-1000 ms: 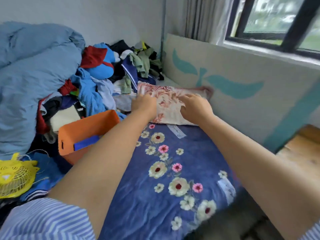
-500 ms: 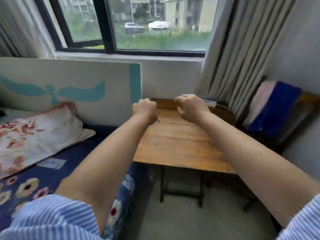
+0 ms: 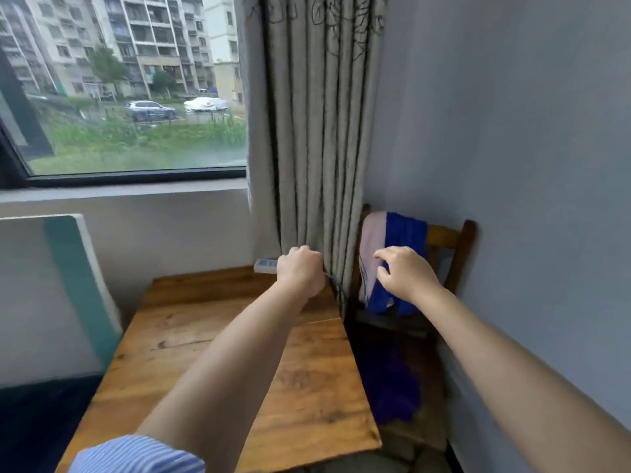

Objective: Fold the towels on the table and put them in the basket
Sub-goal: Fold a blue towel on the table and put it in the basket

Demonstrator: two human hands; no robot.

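Across the near middle of our view runs the wooden table [image 3: 191,339], with the grey curtain [image 3: 317,131] hanging past its far right corner. Right of it, against the wall, stands a wooden chair [image 3: 457,240]; over its back hang the towels, a blue towel [image 3: 403,233] beside a pale pink towel [image 3: 372,240]. Our right hand [image 3: 406,273] reaches toward them, fingers loosely apart, touching nothing we can make out. Our left hand [image 3: 300,271] is curled into a fist above the table's far edge, holding nothing, just beside a small grey remote [image 3: 264,266].
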